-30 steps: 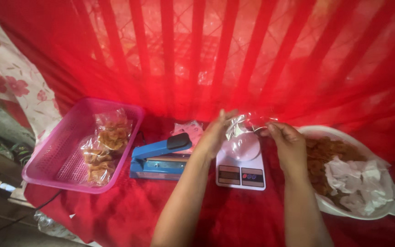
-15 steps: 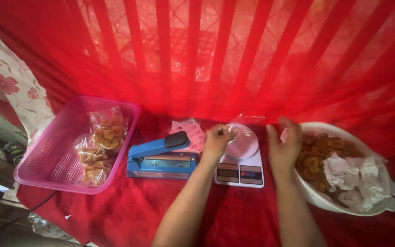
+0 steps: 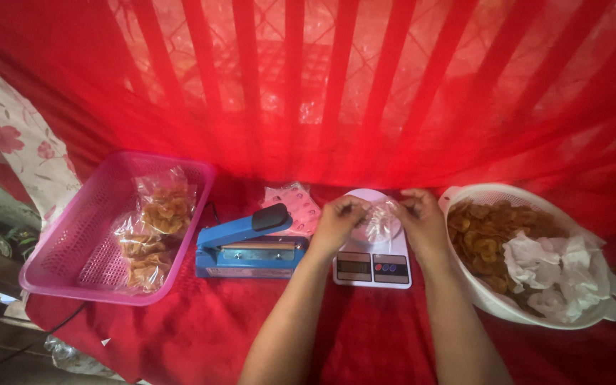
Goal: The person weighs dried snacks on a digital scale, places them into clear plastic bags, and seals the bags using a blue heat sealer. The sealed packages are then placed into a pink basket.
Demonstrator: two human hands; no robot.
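Note:
My left hand (image 3: 336, 222) and my right hand (image 3: 421, 222) both pinch a small clear plastic bag (image 3: 381, 222) and hold it over the round pan of a white kitchen scale (image 3: 372, 267). The bag looks empty and crumpled. To the right of my right hand stands a white colander bowl (image 3: 493, 303) with fried chips (image 3: 483, 235) and crumpled white paper (image 3: 554, 267) in it. Left of the scale lies a blue heat sealer (image 3: 245, 246) with a black handle.
A pink plastic basket (image 3: 83, 246) at the left holds sealed bags of chips (image 3: 152, 232). A pack of clear bags (image 3: 292, 203) lies behind the sealer. Red cloth (image 3: 180, 335) covers the table and red fabric hangs behind. A power cord (image 3: 58, 328) trails off the left edge.
The bag was held up open between both hands a second ago. Now both hands have come down and hold it low over the scale's pan.

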